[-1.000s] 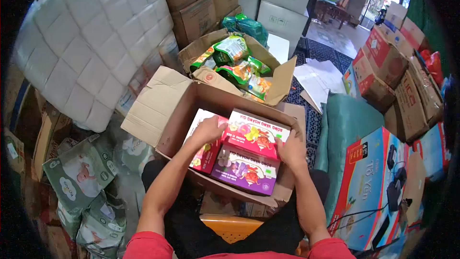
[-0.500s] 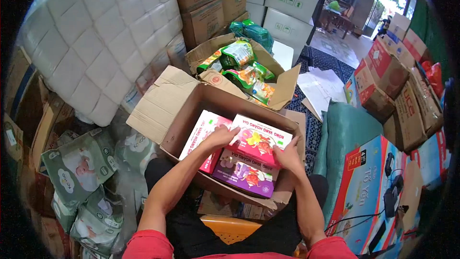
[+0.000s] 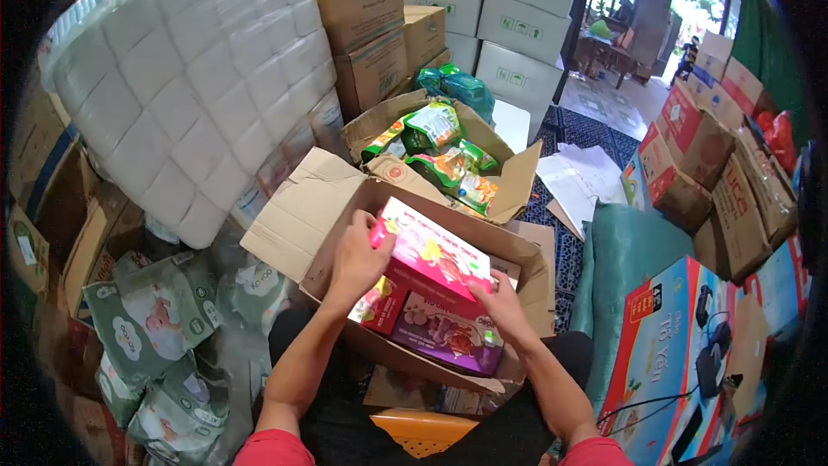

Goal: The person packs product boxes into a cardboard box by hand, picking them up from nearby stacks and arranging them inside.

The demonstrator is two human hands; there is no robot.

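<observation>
A pink-and-white product box (image 3: 435, 246) is tilted up at the mouth of an open cardboard carton (image 3: 332, 194) on my lap. My left hand (image 3: 358, 259) grips its left end, and my right hand (image 3: 504, 306) is closed on its lower right corner. Below it, a purple box (image 3: 444, 332) with berry pictures lies in the carton. Beside that, to the left, another pink box (image 3: 375, 302) shows only partly, under my left hand and the lifted box.
Behind stands an open carton (image 3: 517, 181) of green-and-orange pouches (image 3: 435, 125). Diaper packs (image 3: 155, 319) lie at left beneath a large wrapped white bale (image 3: 190, 78). A green sack (image 3: 634, 267) and a blue carton (image 3: 660, 345) with black cables are at right.
The pink box has been raised and tilted, its front side now facing me. My left hand has moved left onto its end, and my right hand has shifted down and slightly left.
</observation>
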